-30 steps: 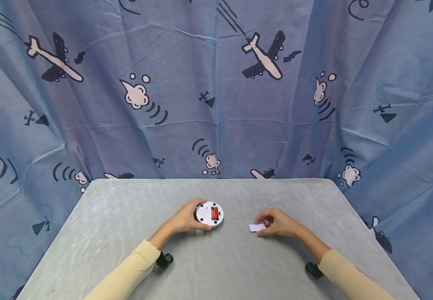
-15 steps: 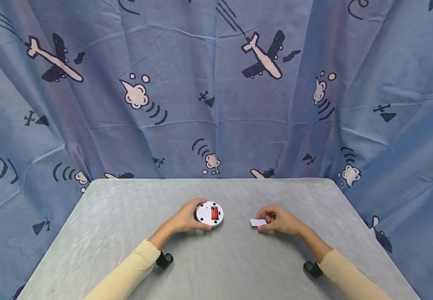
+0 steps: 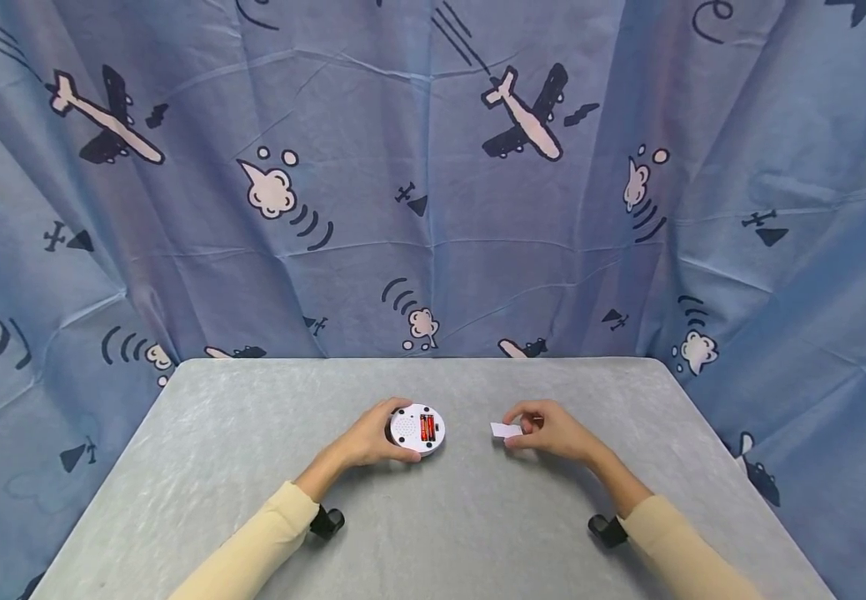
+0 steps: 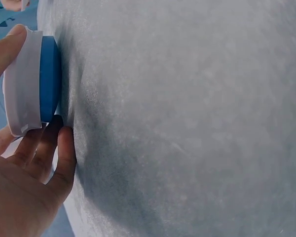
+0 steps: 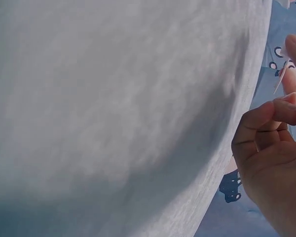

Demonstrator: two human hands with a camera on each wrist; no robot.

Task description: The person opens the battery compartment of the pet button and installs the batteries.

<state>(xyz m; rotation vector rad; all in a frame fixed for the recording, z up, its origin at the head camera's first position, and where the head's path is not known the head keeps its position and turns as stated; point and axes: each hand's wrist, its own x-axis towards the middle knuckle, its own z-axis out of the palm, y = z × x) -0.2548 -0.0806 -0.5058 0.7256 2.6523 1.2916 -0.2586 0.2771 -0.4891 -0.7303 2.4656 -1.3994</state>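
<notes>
My left hand (image 3: 374,433) grips a round white battery-powered device (image 3: 406,427) by its rim, thumb on the near side and fingers on the far side. Its underside faces up, with a speaker-like dot grille, small dark feet and an uncovered compartment holding red batteries (image 3: 428,427). In the left wrist view the device's lower part is a blue disc (image 4: 50,79), turned toward the tabletop. To the right, my right hand (image 3: 553,429) pinches a small flat white battery cover (image 3: 506,430) between thumb and finger. The right wrist view shows this cover (image 5: 282,76) edge-on, the other fingers curled.
A pale grey table (image 3: 433,525) lies under both hands. Behind it hangs a blue curtain (image 3: 342,167) printed with airplanes and clouds. Dark wrist-camera mounts (image 3: 608,530) stick out beneath the cream sleeves.
My right hand has lifted the white cover slightly away from me and shifted it left toward the device. My left hand and the device have stayed nearly still.
</notes>
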